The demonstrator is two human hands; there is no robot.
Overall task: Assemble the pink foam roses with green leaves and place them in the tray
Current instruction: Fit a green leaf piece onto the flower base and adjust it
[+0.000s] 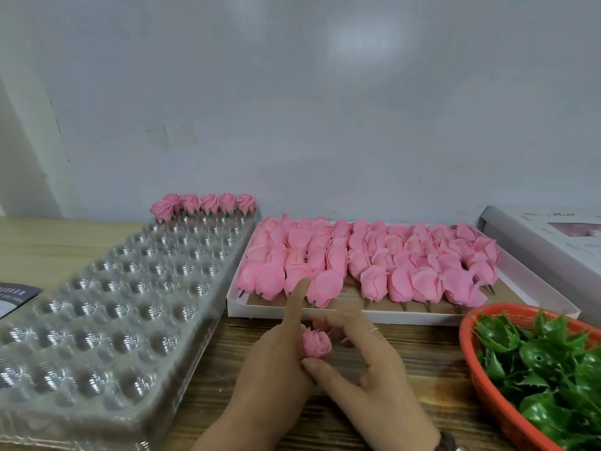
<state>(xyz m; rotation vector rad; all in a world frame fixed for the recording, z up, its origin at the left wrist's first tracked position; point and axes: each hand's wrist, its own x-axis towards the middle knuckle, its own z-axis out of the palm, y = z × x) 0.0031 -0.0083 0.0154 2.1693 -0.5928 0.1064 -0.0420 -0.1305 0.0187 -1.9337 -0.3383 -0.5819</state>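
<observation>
five finished roses (208,205) are seen in the clear tray's (107,307) far row, dozens left boxed (364,258), while one pink rose (317,344) is pinched between both hands' (279,356) (367,362) fingers above the table.

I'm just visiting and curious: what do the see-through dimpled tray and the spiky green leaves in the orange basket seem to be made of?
The see-through dimpled tray looks like thin moulded plastic: clear, glossy, with bright glints on each cup. The spiky green leaves look like shiny moulded plastic too, probably soft; their surfaces catch highlights.
</observation>
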